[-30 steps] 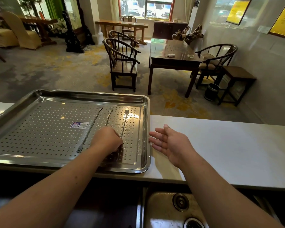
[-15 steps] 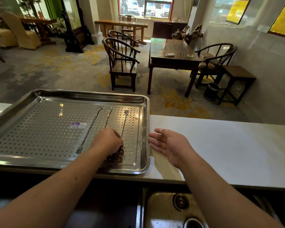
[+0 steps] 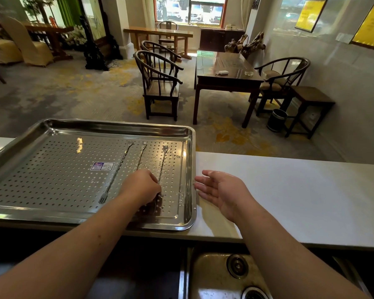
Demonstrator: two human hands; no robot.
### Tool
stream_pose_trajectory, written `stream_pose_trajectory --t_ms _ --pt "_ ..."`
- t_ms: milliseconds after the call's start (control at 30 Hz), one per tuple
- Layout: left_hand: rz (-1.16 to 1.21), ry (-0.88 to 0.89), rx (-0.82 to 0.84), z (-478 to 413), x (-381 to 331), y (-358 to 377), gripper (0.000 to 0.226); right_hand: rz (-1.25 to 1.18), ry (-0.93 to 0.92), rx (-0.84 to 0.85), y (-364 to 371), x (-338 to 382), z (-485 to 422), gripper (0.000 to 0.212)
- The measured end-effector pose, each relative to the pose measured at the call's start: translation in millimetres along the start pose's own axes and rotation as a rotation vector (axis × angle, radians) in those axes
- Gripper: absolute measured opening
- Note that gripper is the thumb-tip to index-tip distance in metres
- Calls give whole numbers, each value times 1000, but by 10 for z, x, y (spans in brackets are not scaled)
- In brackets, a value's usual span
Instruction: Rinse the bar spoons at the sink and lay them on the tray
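Note:
A perforated steel tray [image 3: 52, 126] sits on the white counter. Three long bar spoons lie side by side in its right half: the left one [image 3: 117, 169] ends in a small fork near me, the middle one [image 3: 141, 156] and the right one [image 3: 162, 162] run under my left hand. My left hand [image 3: 141, 186] rests curled on the tray over their near ends; whether it grips one I cannot tell. My right hand [image 3: 222, 190] hovers with fingers apart and nothing in it, just right of the tray's rim, palm facing left.
The white counter [image 3: 300, 190] stretches to the right. A steel sink [image 3: 214, 275] with two drains lies below the counter's near edge. Beyond the counter are dark wooden chairs [image 3: 160, 83], a table [image 3: 225, 70] and a small bin [image 3: 276, 119].
My right hand has turned slightly and edged closer to the tray's right rim. My left hand stays over the spoons' near ends.

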State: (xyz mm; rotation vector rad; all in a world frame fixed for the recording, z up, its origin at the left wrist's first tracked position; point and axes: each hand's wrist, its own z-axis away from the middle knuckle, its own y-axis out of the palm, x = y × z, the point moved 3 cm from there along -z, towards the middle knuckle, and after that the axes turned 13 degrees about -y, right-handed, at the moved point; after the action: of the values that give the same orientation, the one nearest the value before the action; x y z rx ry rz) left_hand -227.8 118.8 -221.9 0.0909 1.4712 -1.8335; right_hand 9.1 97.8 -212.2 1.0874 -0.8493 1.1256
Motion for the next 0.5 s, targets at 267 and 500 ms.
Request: stream_pose_trajectory --t_ms 267,500 --pt "-18 -1 -1 5 3 0 12 -12 -1 -7 3 0 -1 25" --pt "-30 75 -35 53 9 -26 14 31 -39 -3 -14 59 12 24"
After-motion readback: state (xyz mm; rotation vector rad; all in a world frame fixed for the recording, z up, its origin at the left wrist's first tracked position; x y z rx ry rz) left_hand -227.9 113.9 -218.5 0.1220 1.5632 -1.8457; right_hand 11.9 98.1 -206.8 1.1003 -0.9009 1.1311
